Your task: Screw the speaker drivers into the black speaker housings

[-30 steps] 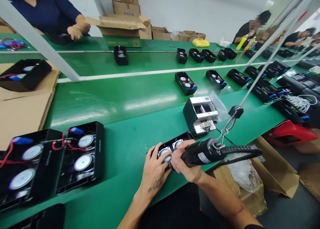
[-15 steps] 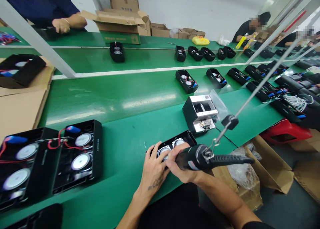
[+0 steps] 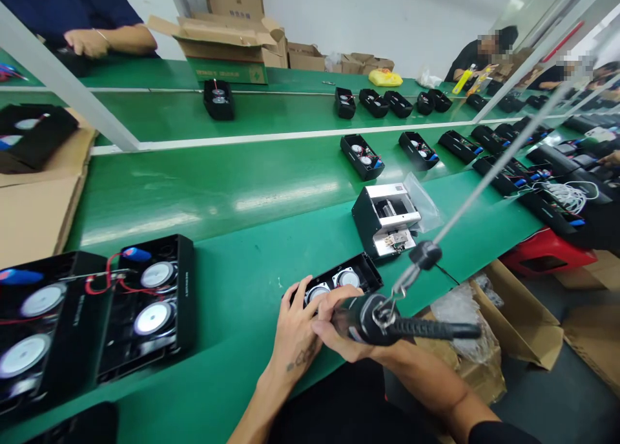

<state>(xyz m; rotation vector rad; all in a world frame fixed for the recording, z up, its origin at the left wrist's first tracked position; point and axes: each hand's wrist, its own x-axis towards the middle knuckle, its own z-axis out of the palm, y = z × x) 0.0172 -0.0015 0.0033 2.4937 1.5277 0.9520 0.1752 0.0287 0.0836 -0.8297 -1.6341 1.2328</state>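
My right hand is wrapped round a black electric screwdriver, which hangs from a hook and has a thick black cable at its rear. Its tip is hidden by my hands. My left hand grips the near left end of a black speaker housing, fingers over its edge. Two round silver-white speaker drivers sit inside that housing, the nearer one partly covered by my fingers. Just beyond it stands a small black-and-silver machine with an open front.
Two larger-looking housings with drivers, red wires and blue cells lie at left. Further housings line the green bench. White posts rise nearby. Open cartons stand low at right. Co-workers sit across the bench and farther right.
The electric screwdriver and my right hand have shifted slightly left and down, with the hanging hook following. My left hand and the speaker housing stay nearly in place. The view has turned slightly.
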